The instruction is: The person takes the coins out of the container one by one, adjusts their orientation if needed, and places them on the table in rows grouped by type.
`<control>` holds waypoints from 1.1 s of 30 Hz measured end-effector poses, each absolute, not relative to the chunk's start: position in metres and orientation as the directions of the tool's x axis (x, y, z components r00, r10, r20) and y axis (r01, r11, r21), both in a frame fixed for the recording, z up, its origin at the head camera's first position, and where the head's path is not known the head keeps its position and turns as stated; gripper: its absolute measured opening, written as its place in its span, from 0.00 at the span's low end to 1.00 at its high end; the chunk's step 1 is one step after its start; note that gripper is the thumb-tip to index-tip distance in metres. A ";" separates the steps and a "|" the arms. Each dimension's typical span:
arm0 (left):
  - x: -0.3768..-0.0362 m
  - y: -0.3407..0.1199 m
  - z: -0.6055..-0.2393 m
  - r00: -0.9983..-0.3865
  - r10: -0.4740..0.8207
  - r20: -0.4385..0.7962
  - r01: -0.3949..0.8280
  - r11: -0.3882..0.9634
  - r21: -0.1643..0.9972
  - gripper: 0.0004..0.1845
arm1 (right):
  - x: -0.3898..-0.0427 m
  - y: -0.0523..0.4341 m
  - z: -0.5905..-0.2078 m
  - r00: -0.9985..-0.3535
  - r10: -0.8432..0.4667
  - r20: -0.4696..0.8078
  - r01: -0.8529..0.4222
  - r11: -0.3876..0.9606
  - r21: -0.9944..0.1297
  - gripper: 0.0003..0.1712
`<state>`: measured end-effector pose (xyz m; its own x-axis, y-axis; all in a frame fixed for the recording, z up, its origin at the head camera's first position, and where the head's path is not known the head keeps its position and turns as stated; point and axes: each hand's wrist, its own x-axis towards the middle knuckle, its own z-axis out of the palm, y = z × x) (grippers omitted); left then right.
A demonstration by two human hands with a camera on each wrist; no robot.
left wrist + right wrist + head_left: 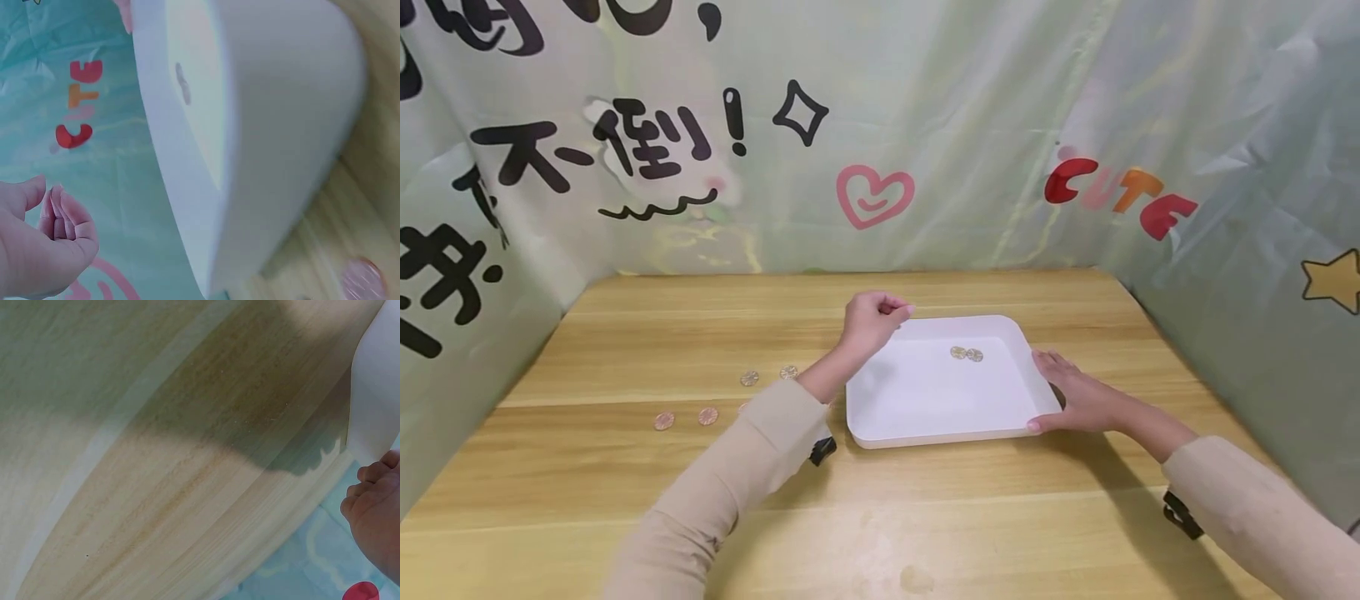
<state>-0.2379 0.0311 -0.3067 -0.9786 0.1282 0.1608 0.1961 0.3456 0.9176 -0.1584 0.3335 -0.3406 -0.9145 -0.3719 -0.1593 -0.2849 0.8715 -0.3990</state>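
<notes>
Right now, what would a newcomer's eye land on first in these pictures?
The white tray in the middle of the wooden table, with two coins lying in it. The left hand hovers with curled fingers over its far left corner; the right hand rests flat against its right edge. More coins lie on the table to the left.

The only readable stuff is on the printed backdrop sheet (970, 125) hanging behind the table: big black Chinese characters on the left part, where I can make out "不倒" (587, 150) followed by an exclamation mark (734, 122), with more black characters cut off at the top edge and left edge that I can't read whole. Over on the right part it says "CUTE" (1118, 198) in red, pink and orange letters, and the left wrist view catches the same word (78, 103) sideways.
</notes>
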 end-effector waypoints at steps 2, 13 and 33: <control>-0.240 0.041 -0.305 -0.978 0.141 0.155 0.195 0.342 0.919 0.09 | -0.158 0.334 -0.341 -0.914 -0.371 -0.163 -0.283 0.872 -0.398 0.65; -0.259 0.094 -0.310 -0.958 0.215 0.190 0.258 0.357 0.898 0.08 | -0.159 0.336 -0.340 -0.914 -0.375 -0.156 -0.293 0.875 -0.385 0.66; -0.350 0.156 -0.460 -0.949 0.310 -0.062 0.188 0.711 0.678 0.09 | -0.162 0.336 -0.343 -0.917 -0.370 -0.152 -0.287 0.873 -0.393 0.67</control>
